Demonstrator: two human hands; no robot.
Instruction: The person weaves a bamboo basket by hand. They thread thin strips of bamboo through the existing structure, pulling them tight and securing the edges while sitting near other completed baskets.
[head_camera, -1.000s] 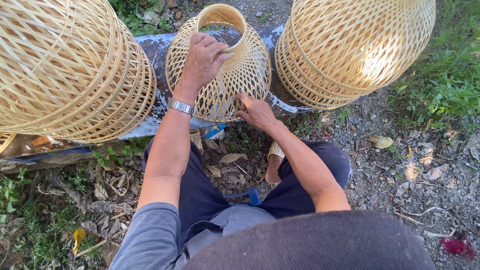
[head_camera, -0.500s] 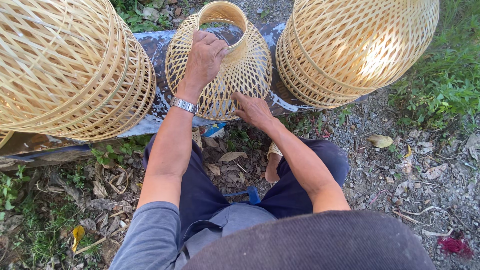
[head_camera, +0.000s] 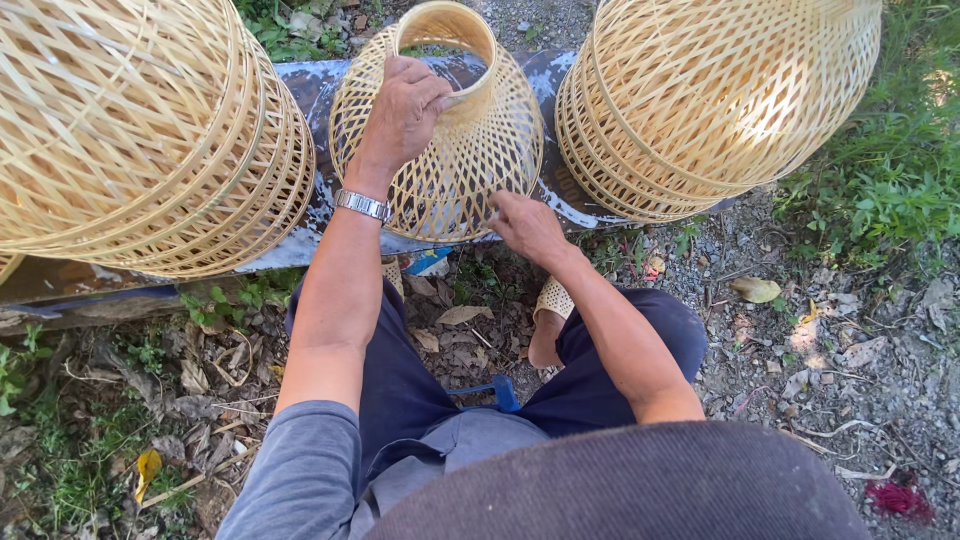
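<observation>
A small woven bamboo shade (head_camera: 490, 150) with an open lattice and a round neck ring stands on a worn painted board (head_camera: 310, 235). My left hand (head_camera: 403, 112), with a metal watch on the wrist, grips the shade's upper wall just below the neck ring. My right hand (head_camera: 525, 225) rests on the shade's lower rim at the near side, fingers curled on the weave. Both arms reach forward over my knees in dark trousers.
A stack of large woven bamboo shades (head_camera: 140, 130) fills the left, another stack (head_camera: 720, 100) the right, both on the board. Dry leaves and gravel cover the ground; grass (head_camera: 890, 170) grows at the right. A blue object (head_camera: 500, 392) lies between my legs.
My right hand has shifted slightly along the lower rim of the small shade. My left hand keeps its hold near the neck ring.
</observation>
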